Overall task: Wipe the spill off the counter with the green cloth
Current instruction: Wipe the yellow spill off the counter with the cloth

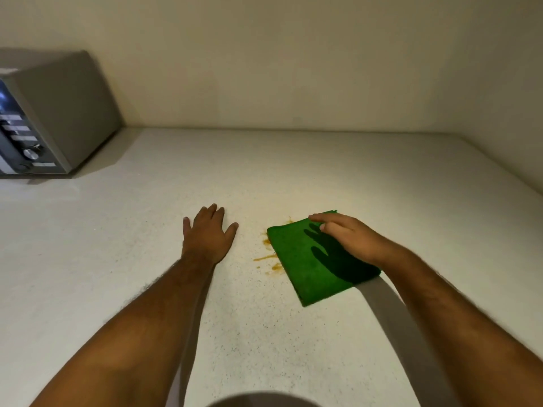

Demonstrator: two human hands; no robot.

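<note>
— On the pale speckled counter (293, 171), what is seen from the head view?
— A folded green cloth (305, 262) is laid flat, right of centre, with its long side angled toward the near edge. An orange-brown spill (266, 257) is smeared just beside the cloth's left edge, and part of it seems to be covered by the cloth; a small trace is also seen at the far corner.

— How is the right hand (349, 239) placed?
— It is held over the cloth's far right portion, palm down, with the fingers extended and kept close together, the tips reaching the far edge. Its shadow is cast darkly across the cloth. Whether the palm is pressed onto the fabric or held just above it cannot be told.

— And the left hand (207, 235)?
— It is laid flat on the bare counter, left of the spill and apart from it, fingers slightly spread and thumb set out to the side. Nothing is gripped.

— What else is shown?
— A grey microwave (50, 113) is stood at the far left against the wall, well apart from both hands.
</note>
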